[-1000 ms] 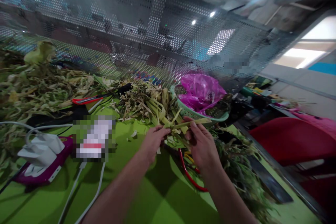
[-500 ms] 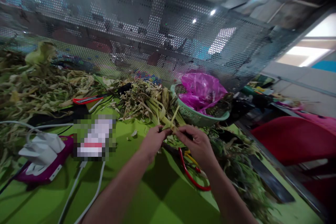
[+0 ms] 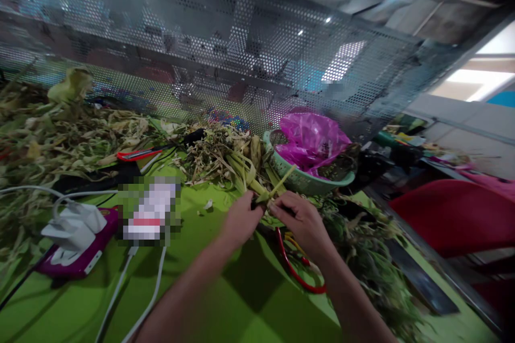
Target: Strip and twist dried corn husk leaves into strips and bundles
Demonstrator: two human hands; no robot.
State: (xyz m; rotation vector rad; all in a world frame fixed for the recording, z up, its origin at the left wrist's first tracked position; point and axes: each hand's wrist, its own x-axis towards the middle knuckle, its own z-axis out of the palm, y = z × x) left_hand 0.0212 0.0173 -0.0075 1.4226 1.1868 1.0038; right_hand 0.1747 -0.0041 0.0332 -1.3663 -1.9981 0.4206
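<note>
Both hands meet over the green table (image 3: pixel 193 284), pinching a pale yellow-green leaf strip (image 3: pixel 284 180) that looks like corn husk. My left hand (image 3: pixel 242 221) is closed on its lower, folded part. My right hand (image 3: pixel 302 221) grips the same strip from the right with thumb and fingertips; its free end sticks up to the right. Fingers partly hide the fold. Just beyond lies a heap of dried stalks and leaves (image 3: pixel 215 158). Under my right hand and forearm is a tool with looped red and yellow handles (image 3: pixel 286 262); its working end is hidden.
A green colander (image 3: pixel 314 186) holds a magenta plastic bag (image 3: pixel 316 139). Dried leaves (image 3: pixel 100 134) pile up at left near a red cutter (image 3: pixel 139 154). A blurred phone (image 3: pixel 153 206) lies by a purple power strip (image 3: pixel 90 262). Greenery (image 3: pixel 370 268) covers the right; perforated metal (image 3: pixel 181 48) stands behind.
The strip's free end has swung over to the right and lies lower. Both hands stay closed on the strip; the whole view has shifted slightly.
</note>
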